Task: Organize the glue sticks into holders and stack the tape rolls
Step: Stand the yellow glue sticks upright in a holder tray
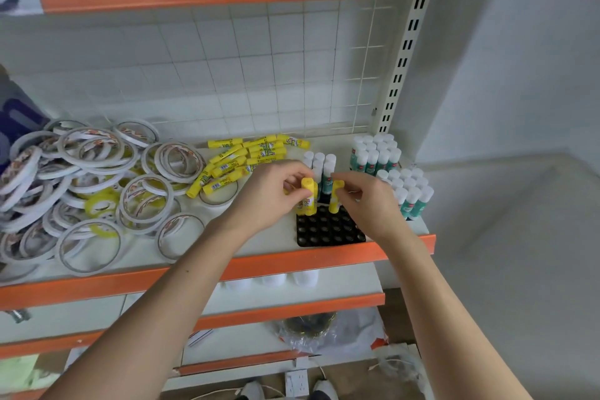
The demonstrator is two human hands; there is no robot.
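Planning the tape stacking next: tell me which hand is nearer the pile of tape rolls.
Left. The left hand holds a yellow glue stick just right of the tape rolls; the right hand is farther right, over the black holder.

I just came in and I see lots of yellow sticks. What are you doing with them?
A person is sorting glue sticks on a shelf. The left hand holds a yellow glue stick upright over the black holder, and the right hand holds another yellow stick beside it. Most of the holder's holes are empty. More yellow sticks lie loose behind, and the tape rolls sit in a messy pile, not yet stacked.
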